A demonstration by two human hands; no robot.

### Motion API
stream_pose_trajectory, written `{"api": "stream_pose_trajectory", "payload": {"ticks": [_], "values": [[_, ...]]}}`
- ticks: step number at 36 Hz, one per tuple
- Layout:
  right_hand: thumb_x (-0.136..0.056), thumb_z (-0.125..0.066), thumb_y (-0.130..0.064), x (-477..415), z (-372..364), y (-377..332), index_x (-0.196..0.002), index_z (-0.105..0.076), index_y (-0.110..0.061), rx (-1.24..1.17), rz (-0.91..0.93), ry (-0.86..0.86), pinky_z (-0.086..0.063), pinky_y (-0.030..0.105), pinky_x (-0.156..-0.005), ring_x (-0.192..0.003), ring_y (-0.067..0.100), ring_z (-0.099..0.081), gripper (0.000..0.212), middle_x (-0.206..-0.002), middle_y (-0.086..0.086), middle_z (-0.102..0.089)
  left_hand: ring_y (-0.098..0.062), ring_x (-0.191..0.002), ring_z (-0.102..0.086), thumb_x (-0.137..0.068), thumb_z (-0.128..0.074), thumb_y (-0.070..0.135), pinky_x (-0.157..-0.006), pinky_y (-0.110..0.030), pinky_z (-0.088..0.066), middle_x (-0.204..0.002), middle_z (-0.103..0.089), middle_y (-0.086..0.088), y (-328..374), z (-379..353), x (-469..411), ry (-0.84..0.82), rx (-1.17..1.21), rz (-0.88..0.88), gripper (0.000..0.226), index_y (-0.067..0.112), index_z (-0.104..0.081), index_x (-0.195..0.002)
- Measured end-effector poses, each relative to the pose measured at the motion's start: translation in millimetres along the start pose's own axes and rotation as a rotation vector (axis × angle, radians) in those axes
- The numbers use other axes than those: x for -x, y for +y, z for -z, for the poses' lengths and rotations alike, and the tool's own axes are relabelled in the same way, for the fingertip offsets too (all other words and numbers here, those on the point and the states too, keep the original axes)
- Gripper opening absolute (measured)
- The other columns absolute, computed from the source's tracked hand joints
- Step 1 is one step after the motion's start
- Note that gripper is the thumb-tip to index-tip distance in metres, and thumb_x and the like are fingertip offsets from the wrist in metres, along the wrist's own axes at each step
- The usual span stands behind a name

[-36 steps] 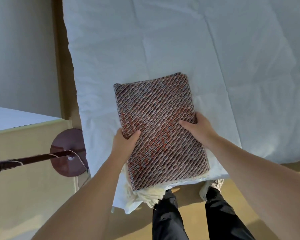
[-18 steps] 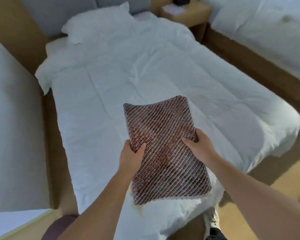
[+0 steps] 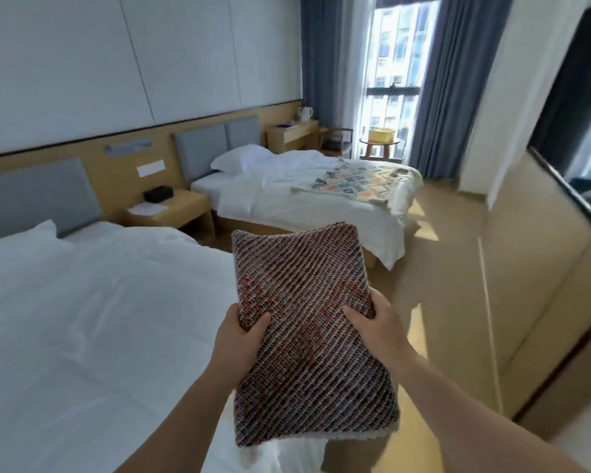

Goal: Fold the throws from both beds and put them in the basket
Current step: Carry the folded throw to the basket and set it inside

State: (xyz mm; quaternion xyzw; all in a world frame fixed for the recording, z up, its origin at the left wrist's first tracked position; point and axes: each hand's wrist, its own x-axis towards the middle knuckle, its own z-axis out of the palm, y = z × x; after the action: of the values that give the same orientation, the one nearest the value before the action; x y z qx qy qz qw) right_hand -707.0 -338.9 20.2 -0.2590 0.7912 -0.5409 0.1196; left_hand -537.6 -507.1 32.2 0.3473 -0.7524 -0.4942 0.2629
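Head view: a person stands at the foot of a hotel room with two beds, arms reaching forward. Both hands hold a folded throw, a thick rectangle of reddish-brown and grey weave, in the air at the middle of the picture. It is above the right edge of the near bed. The left hand grips the throw's left edge, thumb on top and fingers hidden underneath. The right hand grips the right edge the same way.

The near bed fills the left side, covered in a plain white duvet. A wooden nightstand stands between it and the far bed. A second throw, pale with orange and blue geometric shapes, lies spread flat across the foot of the far bed. Far beyond that bed a yellow basket sits on a small round table by the window, which is framed by blue curtains.
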Motion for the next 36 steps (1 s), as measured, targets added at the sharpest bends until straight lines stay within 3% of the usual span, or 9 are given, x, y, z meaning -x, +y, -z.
{"api": "stream_pose_trajectory", "payload": {"ticks": [2,6,9,12,18,21,25,30,36], "values": [[-0.086,-0.066,-0.036,0.3,43.2,11.1,-0.123,-0.056,-0.026,0.004,-0.007,0.049,-0.053,0.028,-0.084,-0.096,0.005,-0.063,0.039,-0.107,-0.014,-0.066,-0.017,-0.094,-0.059,-0.090,-0.062,0.035,-0.083,-0.032,-0.046,-0.098,-0.060,0.008,24.2,-36.6,1.0,-0.052,-0.019,-0.034,0.028,0.023,-0.050,-0.112],[-0.089,-0.065,-0.032,5.8,123.5,28.3,-0.118,-0.055,-0.029,0.030,-0.003,0.151,-0.044,0.007,-0.069,-0.085,-0.009,-0.057,0.031,-0.096,-0.023,-0.060,-0.015,-0.096,-0.055,-0.091,-0.059,0.036,-0.089,-0.032,-0.046,-0.107,-0.057,0.005,66.8,-110.3,7.8,-0.143,-0.020,-0.073,0.038,0.017,-0.048,-0.123],[-0.088,-0.064,-0.037,9.0,170.5,42.8,-0.124,-0.053,-0.027,0.047,-0.021,0.223,-0.046,0.019,-0.081,-0.095,0.007,-0.059,0.039,-0.104,-0.013,-0.060,-0.013,-0.093,-0.055,-0.091,-0.061,0.033,-0.085,-0.029,-0.044,-0.104,-0.057,0.006,89.1,-157.7,13.3,-0.182,0.012,-0.101,0.036,0.019,-0.049,-0.121],[-0.088,-0.063,-0.040,14.8,212.6,58.9,-0.129,-0.050,-0.028,0.037,-0.048,0.270,-0.048,0.027,-0.088,-0.100,0.010,-0.059,0.045,-0.109,-0.011,-0.059,-0.013,-0.094,-0.057,-0.090,-0.062,0.032,-0.084,-0.028,-0.044,-0.101,-0.059,0.008,106.6,-202.0,19.7,-0.232,0.039,-0.127,0.033,0.021,-0.049,-0.119],[-0.090,-0.062,-0.039,28.7,274.1,81.6,-0.133,-0.047,-0.029,0.017,-0.078,0.357,-0.045,0.021,-0.083,-0.093,0.000,-0.057,0.047,-0.112,-0.013,-0.060,-0.008,-0.094,-0.059,-0.088,-0.064,0.034,-0.072,-0.019,-0.043,-0.104,-0.060,0.008,132.8,-270.2,25.4,-0.345,0.036,-0.175,0.036,0.019,-0.050,-0.118],[-0.090,-0.061,-0.039,30.2,294.1,88.6,-0.133,-0.047,-0.030,0.029,-0.097,0.406,-0.042,0.017,-0.076,-0.089,-0.005,-0.054,0.046,-0.108,-0.015,-0.058,-0.005,-0.092,-0.058,-0.088,-0.064,0.032,-0.070,-0.016,-0.043,-0.103,-0.062,0.008,144.1,-293.7,24.0,-0.390,0.041,-0.204,0.034,0.018,-0.052,-0.116],[-0.088,-0.064,-0.040,19.9,307.6,98.1,-0.134,-0.047,-0.028,-0.001,-0.118,0.454,-0.048,0.025,-0.086,-0.094,-0.001,-0.057,0.049,-0.113,-0.013,-0.060,-0.006,-0.092,-0.060,-0.088,-0.065,0.031,-0.070,-0.016,-0.044,-0.101,-0.063,0.009,151.1,-316.4,13.7,-0.419,0.059,-0.217,0.029,0.020,-0.053,-0.111],[-0.088,-0.064,-0.040,-5.7,308.6,105.2,-0.132,-0.048,-0.026,0.016,-0.136,0.476,-0.046,0.026,-0.086,-0.097,0.006,-0.058,0.048,-0.112,-0.011,-0.059,-0.005,-0.093,-0.059,-0.089,-0.064,0.031,-0.074,-0.019,-0.046,-0.101,-0.061,0.010,153.2,-333.1,-13.5,-0.476,0.075,-0.201,0.027,0.023,-0.050,-0.111],[-0.089,-0.062,-0.038,-63.2,293.5,108.1,-0.132,-0.048,-0.024,0.059,-0.157,0.511,-0.044,0.025,-0.085,-0.097,0.008,-0.057,0.047,-0.109,-0.012,-0.057,0.000,-0.088,-0.058,-0.088,-0.065,0.031,-0.067,-0.014,-0.043,-0.098,-0.062,0.012,148.5,-346.2,-79.7,-0.502,0.106,-0.206,0.028,0.023,-0.052,-0.111]]}}
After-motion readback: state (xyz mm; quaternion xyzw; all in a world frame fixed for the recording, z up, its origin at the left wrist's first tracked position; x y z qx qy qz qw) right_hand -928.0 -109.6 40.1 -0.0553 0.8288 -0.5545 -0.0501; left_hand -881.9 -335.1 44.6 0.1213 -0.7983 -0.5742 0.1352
